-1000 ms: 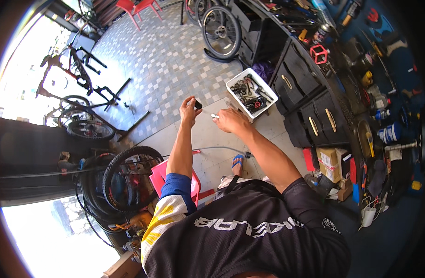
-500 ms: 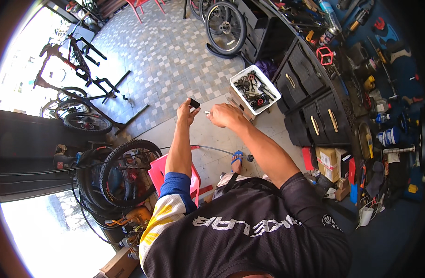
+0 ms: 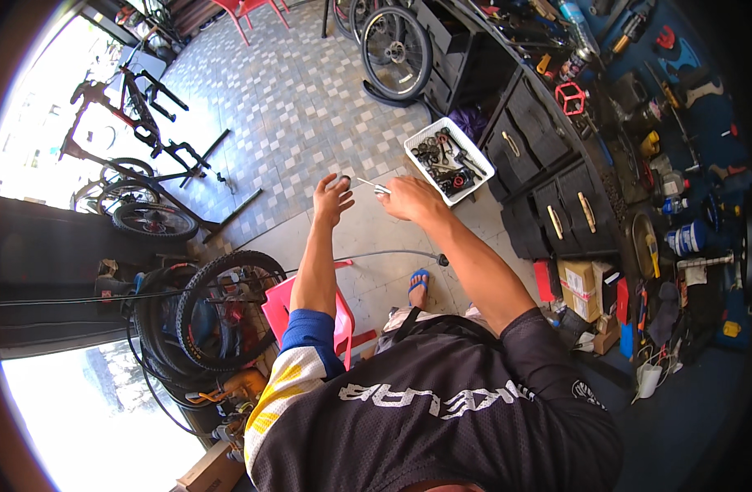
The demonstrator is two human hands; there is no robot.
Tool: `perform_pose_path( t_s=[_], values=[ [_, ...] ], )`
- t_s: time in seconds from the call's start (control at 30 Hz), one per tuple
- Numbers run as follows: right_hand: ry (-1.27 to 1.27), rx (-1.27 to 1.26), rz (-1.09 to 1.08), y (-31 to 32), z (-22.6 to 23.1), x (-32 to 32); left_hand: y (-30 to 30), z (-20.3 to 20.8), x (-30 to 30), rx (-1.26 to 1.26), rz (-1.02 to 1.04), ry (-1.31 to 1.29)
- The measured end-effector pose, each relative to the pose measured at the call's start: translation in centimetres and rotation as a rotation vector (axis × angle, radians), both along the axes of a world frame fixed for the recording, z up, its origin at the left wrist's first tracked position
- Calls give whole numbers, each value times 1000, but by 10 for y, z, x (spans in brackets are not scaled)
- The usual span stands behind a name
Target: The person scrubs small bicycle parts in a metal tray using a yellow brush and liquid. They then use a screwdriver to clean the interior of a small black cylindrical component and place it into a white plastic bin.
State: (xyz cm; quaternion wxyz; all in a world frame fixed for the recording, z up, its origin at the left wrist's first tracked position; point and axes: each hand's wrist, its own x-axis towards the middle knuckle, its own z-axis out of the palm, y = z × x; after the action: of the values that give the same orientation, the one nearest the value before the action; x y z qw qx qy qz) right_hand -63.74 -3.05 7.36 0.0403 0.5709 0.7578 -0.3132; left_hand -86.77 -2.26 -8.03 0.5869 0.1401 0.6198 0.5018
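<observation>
My left hand point(image 3: 333, 201) is raised over the floor, its fingertips around a small dark part point(image 3: 345, 180) with a rounded end; its kind cannot be made out. To its right, my right hand point(image 3: 413, 199) is closed on a slim tool point(image 3: 381, 189) with a silvery body. A thin pale shaft runs from this tool toward the dark part, and I cannot tell whether the two touch. Just beyond my right hand stands a white plastic basket point(image 3: 415, 148) holding small bike parts and tools.
Black drawers point(image 3: 519, 148) and a tool-covered bench point(image 3: 610, 176) line the right side. A pink chair point(image 3: 281, 307) and stacked tyres point(image 3: 197, 324) are at left. Bike frames point(image 3: 134, 123) stand farther off. A cable point(image 3: 384, 252) crosses below my hands.
The dark part in my left hand has turned, now showing a rounded end rather than a block shape. My right hand has shifted slightly right, and the tool's thin shaft now shows.
</observation>
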Motion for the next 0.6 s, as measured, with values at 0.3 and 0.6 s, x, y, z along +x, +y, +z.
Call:
perform_pose_path(
  t_s=[0.3, 0.6],
  values=[
    [-1, -64, 170, -9, 36, 4, -29, -3, -5, 496, -339, 1043],
    [-23, -11, 161, 6, 12, -19, -28, 17, 6, 570, -334, 1316]
  ],
)
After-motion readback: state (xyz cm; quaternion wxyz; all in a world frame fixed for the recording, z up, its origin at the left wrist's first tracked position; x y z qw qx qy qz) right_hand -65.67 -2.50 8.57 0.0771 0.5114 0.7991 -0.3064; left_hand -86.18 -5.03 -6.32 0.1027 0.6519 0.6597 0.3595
